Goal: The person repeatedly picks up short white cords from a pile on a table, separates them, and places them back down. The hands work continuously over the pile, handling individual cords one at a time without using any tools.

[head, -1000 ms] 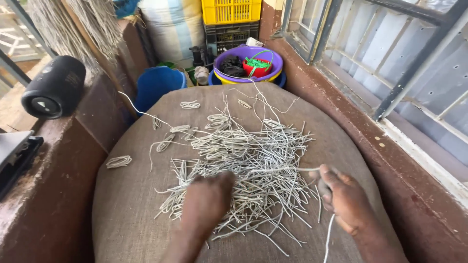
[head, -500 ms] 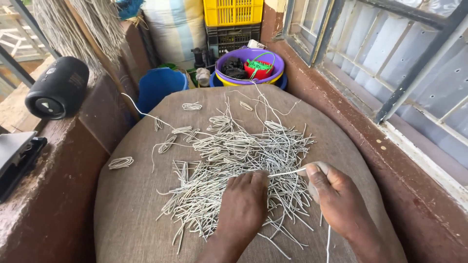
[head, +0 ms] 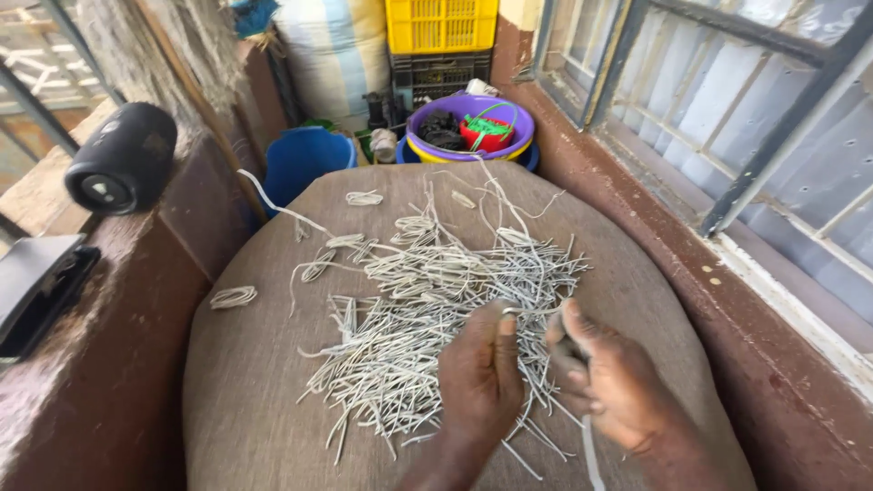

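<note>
A loose heap of pale grey-white cut strips (head: 427, 300) lies spread over a brown padded surface (head: 273, 382). My left hand (head: 482, 373) rests on the near right part of the heap, its fingers pinching a strip end at the top. My right hand (head: 609, 377) is beside it, fingers closed round a pale strip that trails down past the wrist. The two hands nearly touch at the same strips. A small coiled bundle (head: 234, 296) lies apart at the left, another coil (head: 364, 197) at the far edge.
A black cylindrical speaker (head: 121, 171) sits on the left ledge, above a dark flat case (head: 41, 291). Beyond the surface stand a blue bucket (head: 307, 156), stacked purple and yellow basins (head: 473, 123), a yellow crate (head: 441, 25) and a striped sack (head: 336, 55). A barred window (head: 727, 109) runs along the right.
My left hand has moved right across the heap, from the near middle to beside my right hand. My right hand has shifted slightly left, and both now meet over the same strips.
</note>
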